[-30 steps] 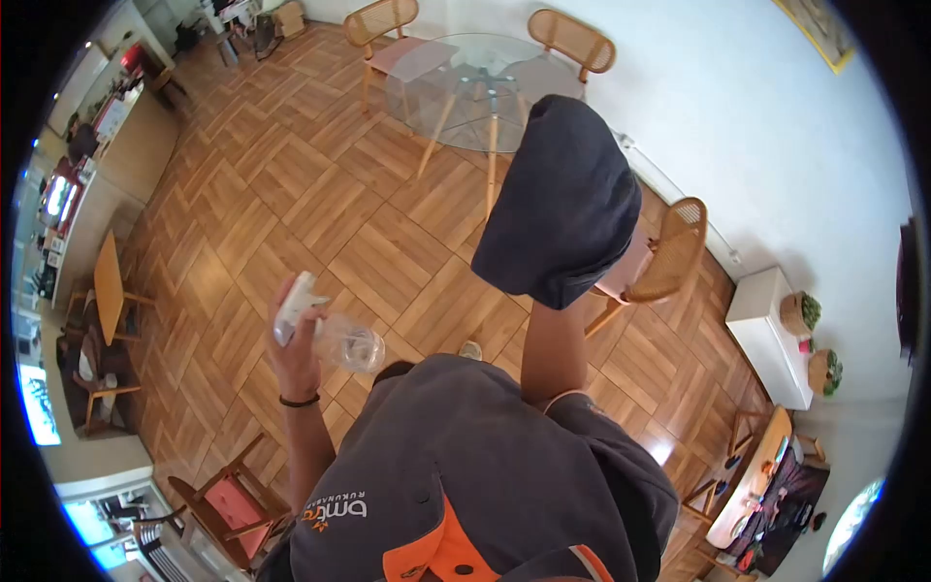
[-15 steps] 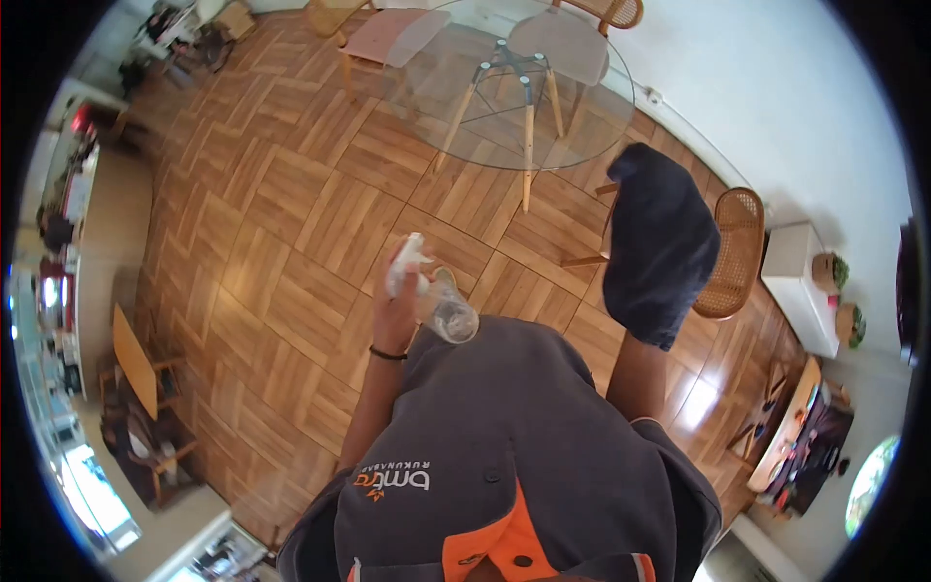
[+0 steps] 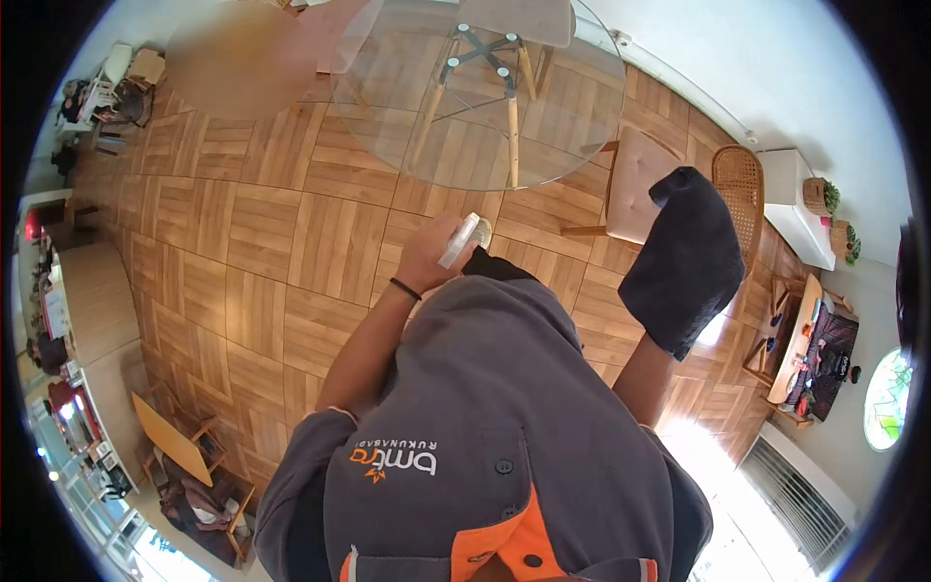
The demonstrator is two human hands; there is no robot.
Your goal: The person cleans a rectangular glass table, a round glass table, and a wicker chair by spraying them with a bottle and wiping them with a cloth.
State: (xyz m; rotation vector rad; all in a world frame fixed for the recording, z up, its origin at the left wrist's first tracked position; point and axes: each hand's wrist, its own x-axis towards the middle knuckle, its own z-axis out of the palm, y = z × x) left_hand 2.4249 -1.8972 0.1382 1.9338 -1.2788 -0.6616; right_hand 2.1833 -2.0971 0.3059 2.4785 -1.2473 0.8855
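Note:
My left hand (image 3: 430, 254) is closed around a clear spray bottle (image 3: 482, 233) with a white trigger head, held in front of my waist. The bottle's lower part is mostly hidden from above. A dark cloth (image 3: 687, 257) covers my right hand completely, out to the right of my body, so only the bare forearm shows below it. The fingers under the cloth are hidden, but the cloth is carried on that hand. Beyond the cloth stands a chair with a pale padded seat (image 3: 642, 186) and a woven back (image 3: 739, 199).
A round glass table (image 3: 388, 145) with wooden legs stands ahead, with another chair (image 3: 519, 19) behind it. A white cabinet (image 3: 790, 209) with potted plants is by the right wall. A long counter (image 3: 92, 301) runs along the left. A blurred patch (image 3: 238, 60) covers something at upper left.
My view has shifted. My left hand has moved right and turned the spray bottle, so its clear body shows less. The cloth on my right hand has moved slightly right and down, uncovering the chair seat.

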